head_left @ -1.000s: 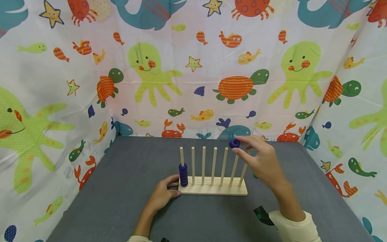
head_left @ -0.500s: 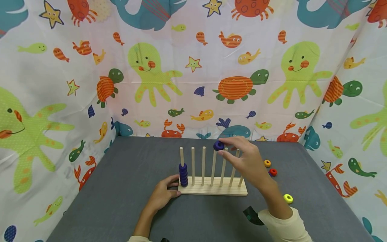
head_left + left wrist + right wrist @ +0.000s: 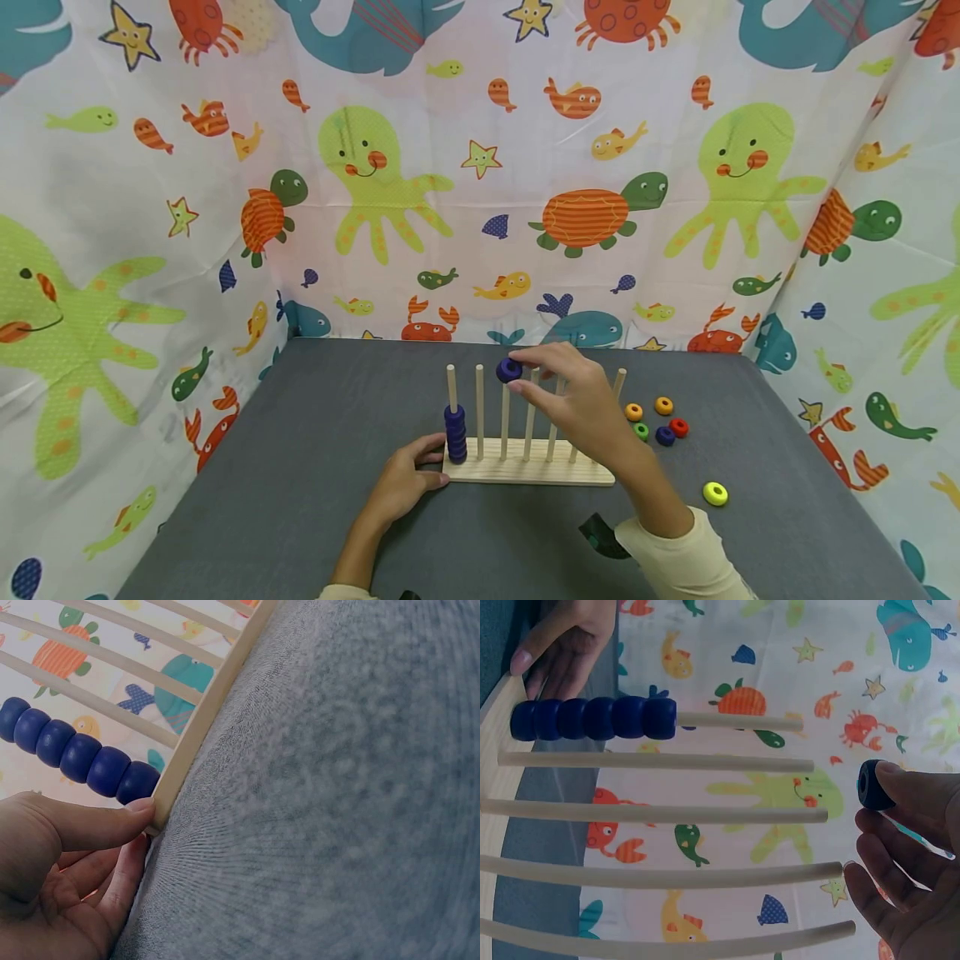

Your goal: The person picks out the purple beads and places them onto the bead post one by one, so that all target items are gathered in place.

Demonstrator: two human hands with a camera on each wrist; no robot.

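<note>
A wooden peg stand [image 3: 525, 473] has a row of upright pegs; its leftmost peg carries a stack of several dark blue beads [image 3: 455, 433]. My left hand [image 3: 405, 479] grips the base's left end, thumb at the front edge, as the left wrist view shows close up with the blue beads [image 3: 82, 754] beside it. My right hand [image 3: 581, 400] pinches one dark blue bead [image 3: 508, 370] between thumb and index finger, at the height of the peg tips. In the right wrist view this bead [image 3: 874, 785] is apart from the peg ends, its hole facing them.
Right of the stand lie loose beads: two orange [image 3: 663, 406], a green [image 3: 640, 431], a blue [image 3: 665, 436], a red [image 3: 678, 427] and, nearer, a yellow one [image 3: 715, 493]. A grey cloth [image 3: 315, 400] covers the table; a printed curtain [image 3: 480, 200] hangs behind.
My right hand has carried the blue bead leftward over the peg tops, from the right-hand pegs to about the third peg from the left. The loose beads came into view; my left hand stayed put.
</note>
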